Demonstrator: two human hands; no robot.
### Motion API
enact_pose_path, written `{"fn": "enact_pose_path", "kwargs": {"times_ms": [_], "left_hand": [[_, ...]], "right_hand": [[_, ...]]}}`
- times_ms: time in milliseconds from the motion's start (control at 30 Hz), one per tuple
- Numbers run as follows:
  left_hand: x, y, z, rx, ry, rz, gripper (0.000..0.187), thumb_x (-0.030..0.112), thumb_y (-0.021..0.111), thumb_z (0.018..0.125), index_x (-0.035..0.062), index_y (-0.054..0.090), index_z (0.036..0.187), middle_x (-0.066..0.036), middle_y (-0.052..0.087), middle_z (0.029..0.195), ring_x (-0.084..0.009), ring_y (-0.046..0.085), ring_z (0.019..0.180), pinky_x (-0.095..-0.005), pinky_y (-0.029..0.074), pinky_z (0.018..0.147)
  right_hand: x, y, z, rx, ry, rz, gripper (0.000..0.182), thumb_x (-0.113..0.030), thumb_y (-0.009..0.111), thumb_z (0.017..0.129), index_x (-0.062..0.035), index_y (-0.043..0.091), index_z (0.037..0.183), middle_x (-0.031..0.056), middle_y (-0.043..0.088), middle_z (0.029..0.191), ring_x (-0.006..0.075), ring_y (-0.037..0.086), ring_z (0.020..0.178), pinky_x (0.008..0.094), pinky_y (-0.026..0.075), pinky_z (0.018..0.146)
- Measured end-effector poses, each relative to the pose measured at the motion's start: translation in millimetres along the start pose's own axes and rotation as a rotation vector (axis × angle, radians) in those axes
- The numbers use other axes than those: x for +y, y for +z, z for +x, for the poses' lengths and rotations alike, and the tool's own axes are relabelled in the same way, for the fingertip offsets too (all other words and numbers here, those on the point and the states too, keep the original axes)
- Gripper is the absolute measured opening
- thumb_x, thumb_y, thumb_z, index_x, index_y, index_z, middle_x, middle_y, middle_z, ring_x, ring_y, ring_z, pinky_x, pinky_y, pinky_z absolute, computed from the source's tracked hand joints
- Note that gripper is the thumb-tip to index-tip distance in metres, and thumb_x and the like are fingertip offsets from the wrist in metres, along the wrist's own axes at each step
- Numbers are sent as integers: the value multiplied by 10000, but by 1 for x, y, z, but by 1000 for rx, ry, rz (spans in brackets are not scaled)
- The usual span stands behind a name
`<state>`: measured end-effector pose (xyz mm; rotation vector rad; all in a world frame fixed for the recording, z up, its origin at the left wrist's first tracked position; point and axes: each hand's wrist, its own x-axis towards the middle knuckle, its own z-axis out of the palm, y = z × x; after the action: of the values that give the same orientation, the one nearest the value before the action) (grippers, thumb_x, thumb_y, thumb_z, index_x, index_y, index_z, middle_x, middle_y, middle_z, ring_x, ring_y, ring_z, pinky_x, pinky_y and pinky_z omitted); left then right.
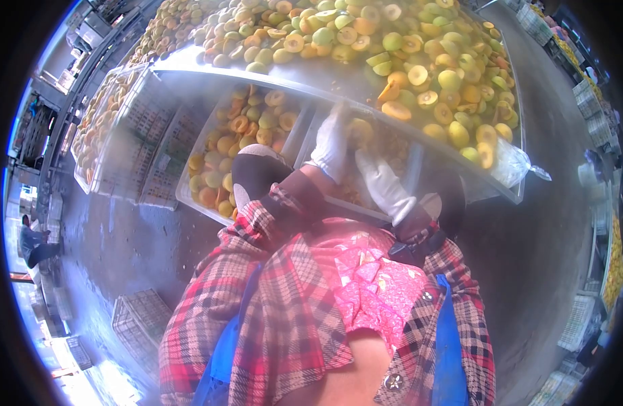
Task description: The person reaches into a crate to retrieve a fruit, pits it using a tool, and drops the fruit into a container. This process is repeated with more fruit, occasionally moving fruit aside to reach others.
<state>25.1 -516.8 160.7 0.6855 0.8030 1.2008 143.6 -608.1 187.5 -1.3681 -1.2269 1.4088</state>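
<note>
Two gloved hands — left hand (333, 142), right hand (386, 186) — at peach half (361, 128), orientation unclear.

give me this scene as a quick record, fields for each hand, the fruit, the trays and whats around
left hand: white glove, reaching under the metal table at a halved peach
right hand: white glove, over the tray below; grip unclear
fruit: halved peaches heaped on the table top
tray: white tray of peach halves under the table
around: empty crates on the floor, a person far left
</note>
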Motion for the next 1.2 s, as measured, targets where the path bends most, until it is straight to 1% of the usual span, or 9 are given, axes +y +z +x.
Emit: {"fn": "enact_pose_path", "kwargs": {"times_ms": [67,133,233,333,533,700,867,1133,1200], "left_hand": [[12,9,-9,15,-42,12,375,376,472,1016,44,635,1075,-82,676,895,-200,649,835,-326,539,768],[23,20,-27,-3,278,476,420,396,481,1007,25,677,987,-106,688,925,-174,648,805,-307,525,730],[28,15,-19,-161,375,512,439,388,490,1000,3,696,948,-102,698,880,-152,637,780,-290,505,717],[49,14,-30,-274,17,527,431,360,487,1001,-4,703,918,-75,700,819,-140,631,758,-287,501,713],[41,0,-28,-319,123,556,451,352,472,1000,1,705,839,-92,696,776,-160,639,686,-289,506,668],[48,0,-36,-292,25,393,461,344,456,1006,-14,697,844,-112,699,793,-168,646,697,-285,509,681],[66,-15,-42,-413,240,811,358,325,597,951,8,731,850,-42,711,772,-115,625,719,-285,517,693],[52,-28,-38,-315,53,375,382,333,547,984,8,706,862,-68,708,821,-121,639,750,-263,505,708],[65,-20,-49,-340,80,428,391,337,547,983,8,712,850,-64,711,825,-120,645,774,-265,508,723]], "right_hand": [[13,0,5,-58,-51,79,374,-483,488,998,-121,550,1068,-13,473,622,107,412,414,276,331,363],[22,0,8,-116,-102,159,370,-495,494,992,-132,538,1050,-23,451,610,99,373,384,275,310,337],[25,-3,10,-164,-131,216,381,-519,507,978,-140,531,998,-37,418,588,86,344,377,263,275,339],[23,-9,9,-349,146,426,390,-537,507,973,-149,533,980,-62,399,570,68,319,373,246,245,342],[3,-8,-3,-573,497,667,408,-578,499,961,-172,529,953,-101,345,557,31,277,378,219,219,364],[0,-8,0,-664,511,697,383,-551,442,995,-176,515,970,-98,328,564,25,270,374,214,224,361],[11,0,5,-709,599,745,444,-589,419,982,-158,528,977,-90,292,543,32,231,331,224,202,313],[17,6,14,-986,616,1055,421,-555,361,1012,-163,515,1006,-97,306,574,18,262,351,208,229,317],[16,2,12,-851,649,904,426,-575,406,992,-169,537,993,-99,308,575,23,242,365,213,210,338]]}}
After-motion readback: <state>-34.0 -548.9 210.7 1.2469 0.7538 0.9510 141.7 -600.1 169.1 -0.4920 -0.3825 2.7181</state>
